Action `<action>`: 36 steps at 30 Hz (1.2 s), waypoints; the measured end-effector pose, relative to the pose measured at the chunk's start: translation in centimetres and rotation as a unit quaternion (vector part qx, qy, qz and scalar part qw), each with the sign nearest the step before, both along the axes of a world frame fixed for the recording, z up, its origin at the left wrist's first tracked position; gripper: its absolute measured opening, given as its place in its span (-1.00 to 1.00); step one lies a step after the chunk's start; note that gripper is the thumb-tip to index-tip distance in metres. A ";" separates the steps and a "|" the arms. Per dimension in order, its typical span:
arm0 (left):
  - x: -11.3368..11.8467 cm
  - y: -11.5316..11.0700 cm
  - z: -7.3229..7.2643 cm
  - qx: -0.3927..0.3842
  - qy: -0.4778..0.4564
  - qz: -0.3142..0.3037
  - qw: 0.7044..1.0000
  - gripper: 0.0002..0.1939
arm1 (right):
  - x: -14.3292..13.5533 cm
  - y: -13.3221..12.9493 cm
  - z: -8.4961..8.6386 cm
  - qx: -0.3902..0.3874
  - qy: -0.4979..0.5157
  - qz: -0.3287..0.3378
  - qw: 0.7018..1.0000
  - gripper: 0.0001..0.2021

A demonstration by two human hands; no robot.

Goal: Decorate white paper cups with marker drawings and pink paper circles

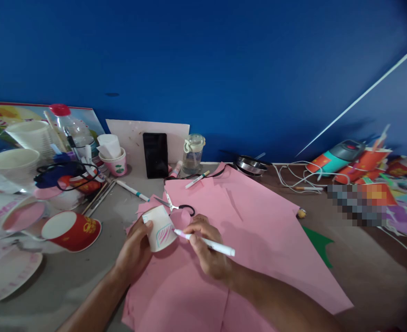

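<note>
My left hand (136, 249) is closed round a white paper cup (156, 220), which is tilted above the pink paper (255, 221). On the cup's side are a teal curved outline and pink stripes. A white marker with a pink tip (217, 246) is gripped in my right hand (208, 251), its tip at the right edge of the drawing. Just behind the cup lie black-handled scissors (186, 209), partly open. Another marker (197, 180) rests on the pink paper farther back.
Stacked cups (14, 159), a red cup (72, 230) and a bottle (73, 129) crowd the left. A black phone (156, 155) and a lidded jar (193, 154) stand at the back. White cables (286, 182) and a teal-orange tool (338, 159) lie right.
</note>
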State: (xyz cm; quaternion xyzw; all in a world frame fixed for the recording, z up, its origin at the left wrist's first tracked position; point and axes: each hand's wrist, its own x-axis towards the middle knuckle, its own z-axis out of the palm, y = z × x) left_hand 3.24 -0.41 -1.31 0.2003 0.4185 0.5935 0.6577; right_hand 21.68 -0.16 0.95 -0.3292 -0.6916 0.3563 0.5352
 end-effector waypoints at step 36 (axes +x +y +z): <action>0.6 0.0 0.7 -0.013 -0.026 0.023 0.999 -0.77 | 0.1 0.4 -0.6 -0.044 0.000 -0.012 0.999 -0.80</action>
